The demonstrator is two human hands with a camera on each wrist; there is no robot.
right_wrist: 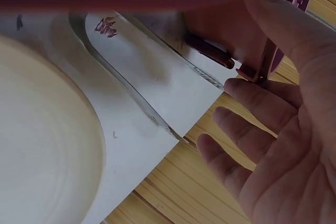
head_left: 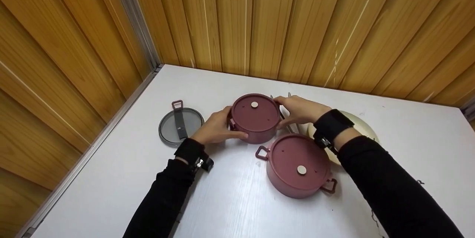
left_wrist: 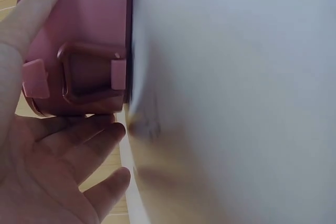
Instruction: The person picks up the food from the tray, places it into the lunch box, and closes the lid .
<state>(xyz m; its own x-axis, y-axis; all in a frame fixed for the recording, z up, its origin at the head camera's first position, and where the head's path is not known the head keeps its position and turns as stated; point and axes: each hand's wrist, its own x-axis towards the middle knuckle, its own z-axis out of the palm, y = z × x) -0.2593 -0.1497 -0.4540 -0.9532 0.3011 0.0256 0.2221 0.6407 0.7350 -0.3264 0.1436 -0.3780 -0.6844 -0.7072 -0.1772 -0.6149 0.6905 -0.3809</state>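
A small maroon lidded pot (head_left: pixel 256 117) with a pale knob stands between both hands toward the back of the table. My left hand (head_left: pixel 217 126) grips its left side; in the left wrist view the thumb lies along the pot wall (left_wrist: pixel 86 19) and fingers reach past the loop handle (left_wrist: pixel 89 72). On the pot's other side my right hand (head_left: pixel 298 110) holds it between thumb and fingers. Some right fingertips (right_wrist: pixel 210 148) stay off the pot. Whether the pot's base touches the table, I cannot tell. A larger maroon lidded pot (head_left: pixel 293 164) stands nearer, below the right hand.
Metal tongs (right_wrist: pixel 126 85) lie between the small pot and a cream plate (right_wrist: pixel 47 140), partly under the right hand. Left of the left hand is a round grey pan-like piece (head_left: pixel 170 126) with a folded handle. A wood-panelled wall (head_left: pixel 237 23) borders the white table (head_left: pixel 122 178).
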